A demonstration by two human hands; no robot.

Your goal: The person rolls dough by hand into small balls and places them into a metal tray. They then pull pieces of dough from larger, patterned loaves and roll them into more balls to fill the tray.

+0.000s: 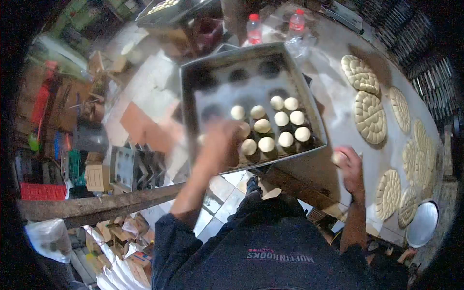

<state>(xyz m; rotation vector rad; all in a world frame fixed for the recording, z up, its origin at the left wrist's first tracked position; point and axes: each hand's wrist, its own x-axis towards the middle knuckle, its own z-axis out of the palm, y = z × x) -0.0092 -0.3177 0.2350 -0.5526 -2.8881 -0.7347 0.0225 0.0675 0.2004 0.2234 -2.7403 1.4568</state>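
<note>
A square metal baking tray (309, 154) with dark round marks in its bottom holds several pale dough balls (266, 144), grouped in its near and right part. My left hand (222, 147) reaches over the tray's near left part, smeared by motion, its fingers right at a dough ball (243, 129). Its grip is too blurred to make out. Beyond the tray's right near corner, my right hand (352, 169) is closed on a dough ball (339, 158) that shows at its fingertips.
Several round dough slabs scored into pieces (370, 117) lie on the right of the worktable (333, 84). Two red-capped bottles (254, 30) stand behind the tray. A round metal plate (422, 224) sits at the lower right. Left, below the table, are stacked trays (124, 166) and a red crate (43, 191).
</note>
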